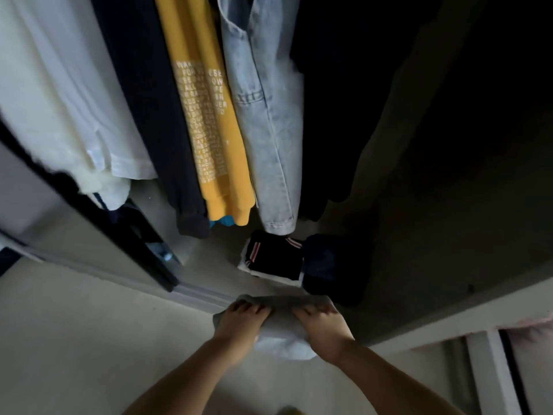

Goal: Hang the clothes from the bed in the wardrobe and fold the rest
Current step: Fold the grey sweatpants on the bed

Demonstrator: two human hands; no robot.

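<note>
A folded grey garment [281, 327] is held low at the wardrobe's front edge. My left hand [242, 322] grips its left side and my right hand [321, 323] grips its right side, fingers curled over the top. Just beyond it, on the wardrobe floor [209, 265], lie a folded black garment with red-and-white stripes [273, 256] and a folded dark navy one [332, 265]. Above hang a white shirt [59, 94], a dark navy garment [143, 115], a yellow printed sweatshirt [206, 130], a light denim piece [269, 115] and dark clothes [344, 100].
The sliding door and its track [98, 229] run diagonally at the left. A dark wardrobe side panel [449, 235] stands at the right. Pale floor [89, 354] lies below my arms.
</note>
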